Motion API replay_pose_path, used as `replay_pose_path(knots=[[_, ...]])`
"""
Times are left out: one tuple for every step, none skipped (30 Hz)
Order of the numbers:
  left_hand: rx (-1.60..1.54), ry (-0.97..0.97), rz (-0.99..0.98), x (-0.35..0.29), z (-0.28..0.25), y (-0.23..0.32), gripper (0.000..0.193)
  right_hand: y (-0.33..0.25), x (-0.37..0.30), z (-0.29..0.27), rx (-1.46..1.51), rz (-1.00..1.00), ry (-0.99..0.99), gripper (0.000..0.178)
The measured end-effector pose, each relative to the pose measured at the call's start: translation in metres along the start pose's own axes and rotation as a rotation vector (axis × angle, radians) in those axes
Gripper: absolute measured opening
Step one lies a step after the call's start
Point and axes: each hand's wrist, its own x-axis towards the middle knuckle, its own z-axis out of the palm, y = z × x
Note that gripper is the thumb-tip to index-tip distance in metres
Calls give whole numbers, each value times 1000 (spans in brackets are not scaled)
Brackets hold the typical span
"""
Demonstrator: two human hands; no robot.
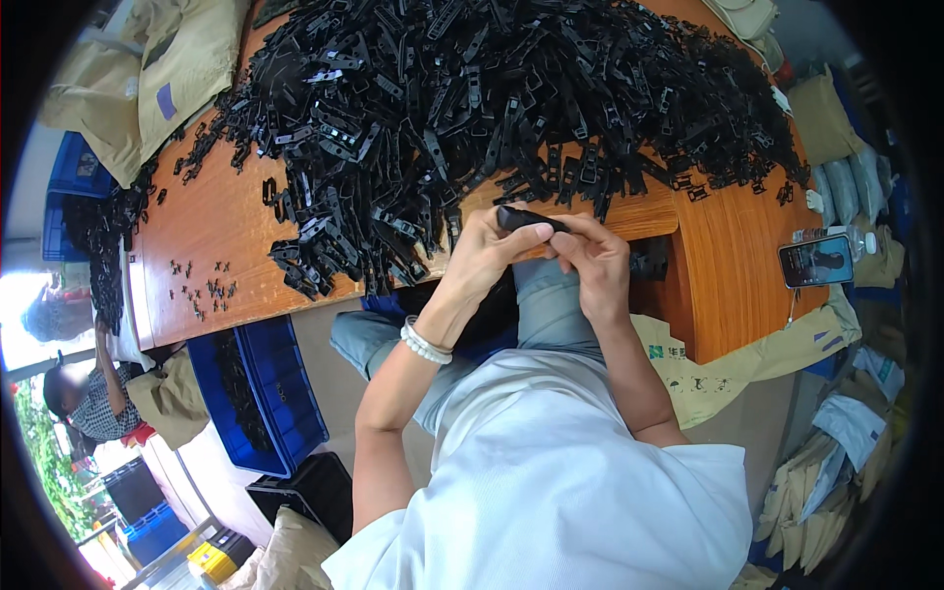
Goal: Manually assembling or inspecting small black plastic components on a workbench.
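Between both hands, just over the table's front edge, is a long black plastic piece (526,218), the same colour as those in the heap. My left hand (482,246) grips its left end, with a white beaded bracelet on that wrist. Fingers of my right hand (598,258) pinch its right end. Right behind the hands rises a large heap of black plastic clip-like parts (423,128), spread over the wooden table (639,211). The fingers partly cover the piece, so its exact kind cannot be made out.
Small dark parts (205,290) lie scattered at the table's left. A blue crate (295,393) with black parts stands below that side. At the right edge lies a phone (816,263). Sacks (187,79) and bags surround the table. Another person (93,398) sits at far left.
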Motion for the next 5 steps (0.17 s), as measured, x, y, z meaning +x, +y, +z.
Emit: replay_pose_path(knots=[[-1,-4,-1,5,2,1,17,0,0,-5,2,-27,13,20],[143,-40,-14,13,5,3,19,0,0,-12,3,-56,31,24],[287,-68,-23,19,7,6,21,0,0,-16,2,-58,28,24],[372,-152,67,38,-7,-10,28,-1,1,-21,17,-14,70,25],[218,-159,36,47,0,-8,28,-1,4,-30,33,29,123,26]])
